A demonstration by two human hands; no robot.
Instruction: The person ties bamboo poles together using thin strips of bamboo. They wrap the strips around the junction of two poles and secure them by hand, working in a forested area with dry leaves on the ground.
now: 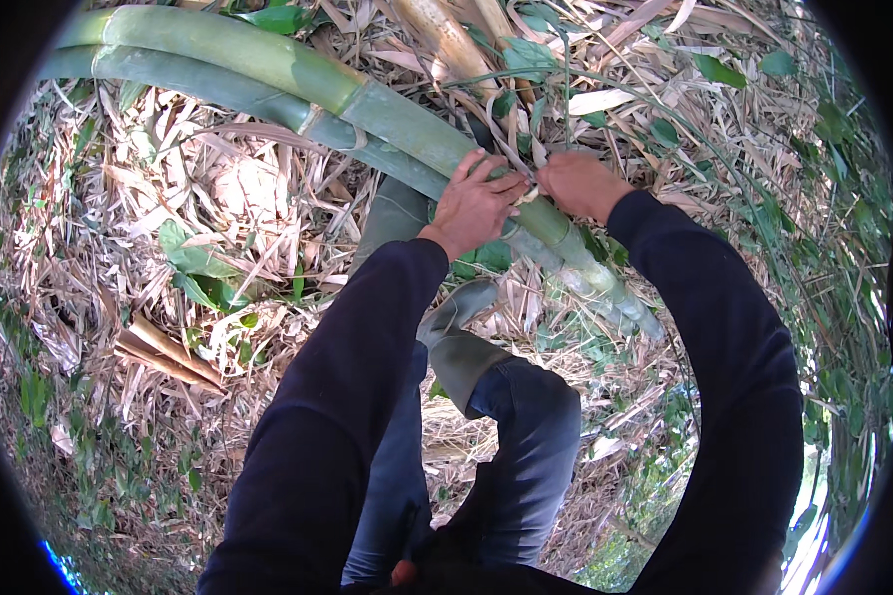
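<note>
L hand [474,203] on upper of 2 green bamboo stems [417,124], can't tell if gripping; R hand [577,183] clenched beside stems, contents hidden — stems lie over dry leaf litter [248,188]. Below stems — 2 jeans-clad legs [531,426].

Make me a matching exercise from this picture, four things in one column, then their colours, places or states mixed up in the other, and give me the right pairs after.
Column one
1. Bamboo
2. Left hand
3. Jeans
4. Right hand

Column two
A. Blue, covering the legs
B. Curled closed, farther right of the two hands
C. Green, running down from the upper left
D. Laid over a green stem, palm down

Right pairs
1-C, 2-D, 3-A, 4-B
</note>
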